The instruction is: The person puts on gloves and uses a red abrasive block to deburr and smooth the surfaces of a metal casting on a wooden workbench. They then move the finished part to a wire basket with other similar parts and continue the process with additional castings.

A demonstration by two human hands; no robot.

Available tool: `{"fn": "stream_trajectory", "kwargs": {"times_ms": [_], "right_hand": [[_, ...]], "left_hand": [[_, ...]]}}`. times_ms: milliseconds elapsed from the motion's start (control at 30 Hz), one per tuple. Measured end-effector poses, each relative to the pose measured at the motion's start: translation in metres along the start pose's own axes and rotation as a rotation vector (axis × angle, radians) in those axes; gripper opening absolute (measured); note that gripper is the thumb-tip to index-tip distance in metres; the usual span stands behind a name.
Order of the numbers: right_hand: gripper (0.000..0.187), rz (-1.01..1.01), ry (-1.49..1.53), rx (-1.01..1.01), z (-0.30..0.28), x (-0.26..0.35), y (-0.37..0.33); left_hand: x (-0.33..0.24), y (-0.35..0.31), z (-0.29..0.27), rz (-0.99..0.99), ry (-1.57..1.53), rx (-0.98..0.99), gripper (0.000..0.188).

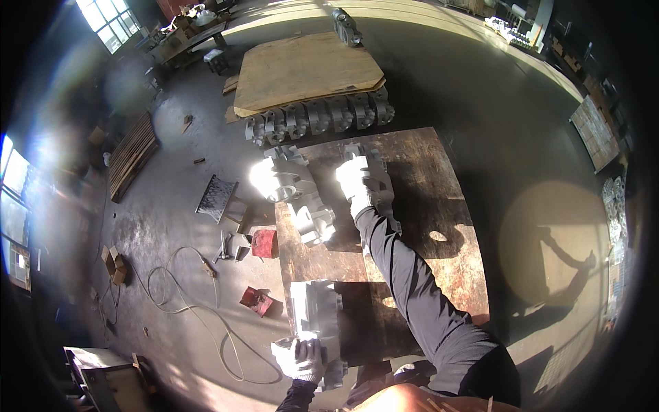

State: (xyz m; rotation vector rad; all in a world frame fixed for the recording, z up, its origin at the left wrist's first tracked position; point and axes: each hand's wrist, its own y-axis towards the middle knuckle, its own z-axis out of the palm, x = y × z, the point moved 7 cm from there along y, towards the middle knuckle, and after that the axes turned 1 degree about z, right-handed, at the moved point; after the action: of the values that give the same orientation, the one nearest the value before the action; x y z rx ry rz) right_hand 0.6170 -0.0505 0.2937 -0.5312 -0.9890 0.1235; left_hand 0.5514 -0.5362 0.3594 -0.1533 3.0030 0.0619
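Grey, blocky castings (314, 309) (382, 184) under gloved hands (302, 362) (353, 180)

Gloved hands: two, one left hand (299, 360), one right hand (354, 180). Grey castings (314, 305): three on near board (439, 257), one on far board (309, 69), about seven ends in the row below it; row's depth hidden, total uncertain. Boards: one near, one far. Red pieces (263, 244) on floor: two. Cardboard box (115, 266): one. Windows (110, 25): two, left side.
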Motion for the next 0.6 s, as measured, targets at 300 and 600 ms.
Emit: {"fn": "stream_trajectory", "kwargs": {"times_ms": [300,600], "right_hand": [[0.015,-0.221,-0.204,0.063,-0.068,0.005,-0.049],[0.024,0.323,-0.403,-0.493,-0.569,-0.021,-0.337]], "left_hand": [[-0.007,0.004,-0.009,0.032,-0.028,0.035,0.033],[-0.051,0.038,0.001,0.148,0.028,-0.167,0.028]]}}
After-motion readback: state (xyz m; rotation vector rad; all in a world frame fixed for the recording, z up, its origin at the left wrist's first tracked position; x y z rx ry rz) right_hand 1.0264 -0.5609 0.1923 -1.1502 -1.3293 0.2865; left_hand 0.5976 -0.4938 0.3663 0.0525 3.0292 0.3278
